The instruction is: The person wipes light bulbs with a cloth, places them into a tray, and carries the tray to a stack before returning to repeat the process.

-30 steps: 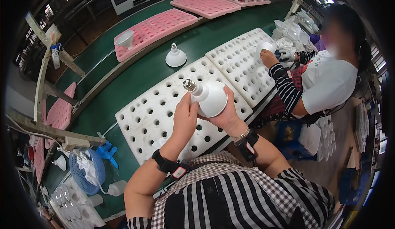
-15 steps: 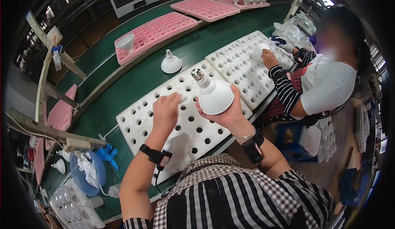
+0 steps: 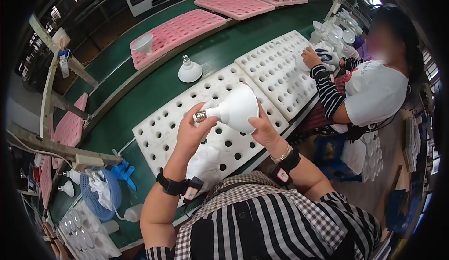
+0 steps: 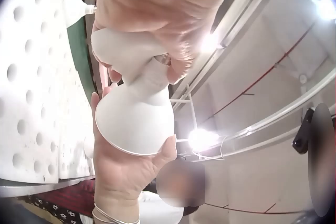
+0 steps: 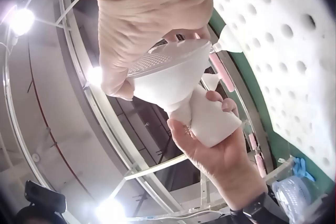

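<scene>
1. Bulb (image 3: pixel 238 108): lies sideways above the near white board (image 3: pixel 166 134), between both hands; probably light, stiff, smooth and breakable, best taken by neck and rim.
2. Left hand (image 3: pixel 189 131): clamped on the neck beside the metal base (image 3: pixel 200 116), with a white piece (image 5: pixel 215 124), perhaps cloth.
3. Right hand (image 3: pixel 265 131): clamped on the wide rim.
4. Counts: one bulb held, one standing bulb (image 3: pixel 190 73) on the green tabletop (image 3: pixel 154 92); two white boards ahead; three pink boards (image 3: pixel 175 33) beyond.

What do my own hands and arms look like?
The left hand and right hand are gloveless. Each black wrist strap carries a small black device with a red-edged white label; thin silvery bangles circle the right wrist. The short sleeves are striped black and grey.
</scene>
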Demonstrator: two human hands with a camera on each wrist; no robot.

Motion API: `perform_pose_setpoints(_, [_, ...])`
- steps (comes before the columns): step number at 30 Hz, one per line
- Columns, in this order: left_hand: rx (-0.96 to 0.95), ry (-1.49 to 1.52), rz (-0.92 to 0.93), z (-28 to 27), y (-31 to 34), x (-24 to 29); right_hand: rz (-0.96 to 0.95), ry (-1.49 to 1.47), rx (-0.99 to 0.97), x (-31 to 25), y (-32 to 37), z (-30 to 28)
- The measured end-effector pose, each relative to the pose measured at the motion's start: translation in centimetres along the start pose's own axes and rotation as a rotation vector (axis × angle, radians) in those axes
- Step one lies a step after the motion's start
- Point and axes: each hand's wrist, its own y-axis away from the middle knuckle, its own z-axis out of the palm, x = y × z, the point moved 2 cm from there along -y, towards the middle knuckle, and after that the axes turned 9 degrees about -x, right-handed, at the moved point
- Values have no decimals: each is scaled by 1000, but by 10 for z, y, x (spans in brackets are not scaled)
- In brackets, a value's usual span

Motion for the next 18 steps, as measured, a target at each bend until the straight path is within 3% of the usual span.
perform_pose_setpoints(4, [4, 176, -46, 1, 1, 2, -9, 41, -38, -4, -3, 1])
perform_pose_setpoints(8, [-12, 110, 2, -12, -9, -6, -9, 135, -48, 6, -4, -17])
perform_pose_setpoints(10, [71, -120, 4, -34, -19, -14, 106, 353, -8, 18, -1, -30])
perform_pose_setpoints(13, [175, -47, -12, -72, -29, -18, 258, 476, -1, 17, 14, -40])
perform_pose_setpoints(18, [109, 67, -72, -78, -28, -3, 279, 171, 113, 20, 23, -44])
